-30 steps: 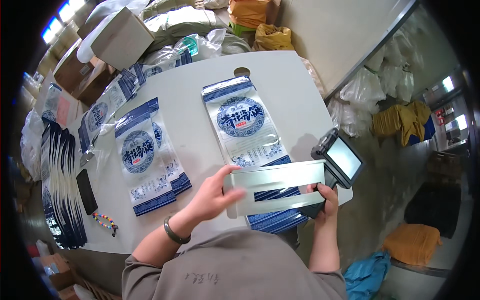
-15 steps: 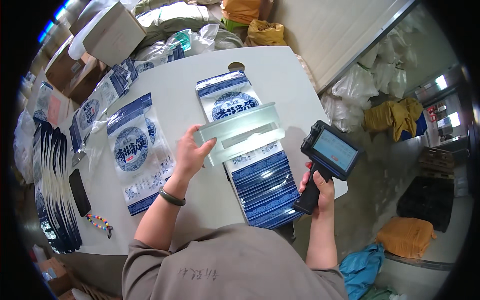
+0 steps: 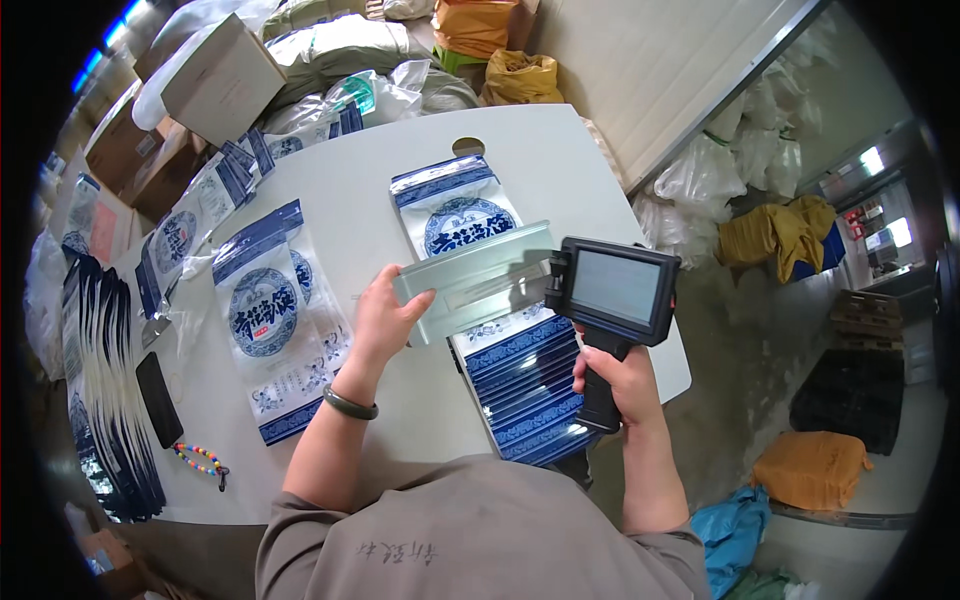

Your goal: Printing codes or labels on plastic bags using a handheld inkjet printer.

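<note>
My left hand (image 3: 390, 315) grips the left end of a pale translucent rectangular plate (image 3: 450, 300), which lies across a stack of blue-and-white printed bags (image 3: 525, 385). My right hand (image 3: 610, 380) is closed on the pistol grip of a black handheld device with a screen (image 3: 615, 285). The device's front end is over the plate's right part, and a dark shadow shows there. More printed bags (image 3: 280, 320) lie to the left, beside a fanned pile of bags (image 3: 105, 390), a black phone (image 3: 158, 398) and a bead strap (image 3: 197, 457).
The white table (image 3: 560, 170) has a round hole near its back. Cartons (image 3: 220, 70) and wrapped sacks (image 3: 340, 45) crowd behind it. A pale wall panel (image 3: 640, 70), hanging plastic bags (image 3: 705, 175), an orange sack (image 3: 805, 470) and blue plastic (image 3: 730, 540) are to the right.
My left hand has moved the plate up and leftward onto the bags' middle from their lower part. My right hand has turned the device, bringing its front end over the plate, screen facing up.
</note>
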`<state>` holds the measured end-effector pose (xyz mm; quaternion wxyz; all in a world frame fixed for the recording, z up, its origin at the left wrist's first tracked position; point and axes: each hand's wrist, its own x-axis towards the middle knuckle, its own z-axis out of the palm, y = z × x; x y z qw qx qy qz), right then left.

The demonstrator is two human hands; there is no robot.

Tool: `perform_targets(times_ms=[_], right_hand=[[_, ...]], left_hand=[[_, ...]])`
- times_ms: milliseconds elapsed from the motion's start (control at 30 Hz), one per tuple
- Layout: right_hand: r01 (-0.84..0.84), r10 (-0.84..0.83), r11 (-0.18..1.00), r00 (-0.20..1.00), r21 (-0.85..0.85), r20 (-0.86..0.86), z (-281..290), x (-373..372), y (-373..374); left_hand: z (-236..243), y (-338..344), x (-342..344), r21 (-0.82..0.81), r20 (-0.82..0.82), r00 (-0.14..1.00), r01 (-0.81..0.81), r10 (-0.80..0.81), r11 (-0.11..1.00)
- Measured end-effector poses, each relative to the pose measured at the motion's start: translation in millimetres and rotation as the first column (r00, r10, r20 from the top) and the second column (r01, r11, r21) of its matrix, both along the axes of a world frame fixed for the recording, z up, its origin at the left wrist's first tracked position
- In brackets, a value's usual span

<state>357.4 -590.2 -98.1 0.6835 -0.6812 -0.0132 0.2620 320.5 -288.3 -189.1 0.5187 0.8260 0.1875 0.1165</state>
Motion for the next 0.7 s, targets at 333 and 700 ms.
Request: perform_targets(times_ms=[333, 700], right_hand=[[-0.18, 0.21, 0.953, 0.973, -0.245, 0.1, 19.5, 0.9, 54.4], [-0.298, 0.369, 0.7, 0.929, -0.649, -0.029, 11.3, -13.6, 105.3]], left_hand=[[5.3, -3.3, -3.9, 0.063, -0.049, 0.998, -0.034, 0.037, 0.997], [12.6, -6.9, -4.0, 0.061, -0.045, 0.998, -0.029, 0.032, 0.998]])
